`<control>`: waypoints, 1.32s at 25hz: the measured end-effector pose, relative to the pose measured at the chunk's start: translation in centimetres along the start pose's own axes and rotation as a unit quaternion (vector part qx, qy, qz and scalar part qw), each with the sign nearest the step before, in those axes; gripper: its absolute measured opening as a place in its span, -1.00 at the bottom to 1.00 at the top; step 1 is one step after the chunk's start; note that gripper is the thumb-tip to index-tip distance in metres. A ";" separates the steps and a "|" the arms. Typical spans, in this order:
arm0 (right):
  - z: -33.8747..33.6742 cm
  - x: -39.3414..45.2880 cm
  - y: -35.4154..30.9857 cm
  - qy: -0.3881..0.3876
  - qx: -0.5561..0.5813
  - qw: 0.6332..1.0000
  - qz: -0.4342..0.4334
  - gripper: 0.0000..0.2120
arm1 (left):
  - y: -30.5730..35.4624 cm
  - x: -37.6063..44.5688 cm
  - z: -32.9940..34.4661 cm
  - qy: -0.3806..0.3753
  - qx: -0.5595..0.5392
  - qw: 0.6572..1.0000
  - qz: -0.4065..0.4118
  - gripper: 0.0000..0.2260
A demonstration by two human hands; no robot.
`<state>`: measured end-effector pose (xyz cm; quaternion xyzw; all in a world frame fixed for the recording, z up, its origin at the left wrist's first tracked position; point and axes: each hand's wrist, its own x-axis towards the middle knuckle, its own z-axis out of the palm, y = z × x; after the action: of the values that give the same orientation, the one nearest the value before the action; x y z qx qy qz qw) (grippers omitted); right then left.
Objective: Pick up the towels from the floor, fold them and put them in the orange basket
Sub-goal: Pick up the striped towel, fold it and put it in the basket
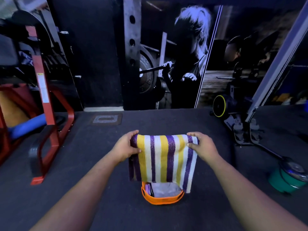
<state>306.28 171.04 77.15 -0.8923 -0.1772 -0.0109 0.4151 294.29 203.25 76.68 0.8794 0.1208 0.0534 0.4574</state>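
above orange basket, striped towel, both hands gripping

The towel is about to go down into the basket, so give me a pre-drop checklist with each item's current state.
1. Left hand grips its end of the striped towel: ok.
2. Right hand grips the other end: ok.
3. Towel folded over, hanging in layers: ok, though the lower edges hang uneven.
4. Towel above the orange basket: ok, its lower right corner hangs past the rim.
5. Room in the basket: cannot tell; folded cloth already lies inside.
6. More towels left on the floor: none in view.
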 end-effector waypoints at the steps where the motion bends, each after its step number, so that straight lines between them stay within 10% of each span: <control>1: -0.1 -0.2 -0.2 0.007 -0.034 0.999 -0.002 -0.63 | 0.1 0.2 0.1 0.017 0.080 0.997 0.011 -0.25; 9: -0.2 -0.3 0.8 0.042 -0.098 0.993 -0.042 -0.86 | 0.5 1.6 -1.1 0.068 0.276 0.958 -0.028 -0.79; 11: -1.0 0.5 0.6 0.065 0.119 0.991 -0.002 -0.82 | 1.3 2.1 -1.6 0.072 0.010 0.997 -0.016 -0.80; 14: -1.9 1.0 -0.2 0.008 0.477 0.877 0.060 -0.54 | 4.3 2.4 -0.7 0.039 -0.351 0.935 -0.023 -0.91; 17: 0.2 0.2 2.0 -0.153 0.382 0.908 0.085 -0.18 | 6.9 4.7 1.5 0.065 -0.379 0.922 -0.046 -0.86; 21: 1.1 2.4 4.3 -0.093 0.468 0.864 0.162 -0.79 | 7.6 8.4 1.8 0.108 -0.415 0.900 -0.083 -0.76; 25: -0.3 7.6 4.9 -0.067 0.505 0.835 0.210 -0.78 | 1.6 6.2 5.4 -0.138 -0.271 0.948 -0.097 -0.32; 30: -1.0 11.7 8.9 -0.075 0.388 0.888 0.236 -0.50 | 2.4 9.8 9.7 0.101 -0.377 0.904 -0.173 -0.58; 33: -0.9 12.2 11.2 -0.175 0.361 0.896 0.193 -0.25 | 2.4 11.4 11.2 0.149 -0.338 0.914 -0.167 -0.41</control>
<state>321.46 167.44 71.54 -0.6853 -0.0633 0.2906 0.6647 307.92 196.05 72.01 0.6214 0.3070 0.1442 0.7063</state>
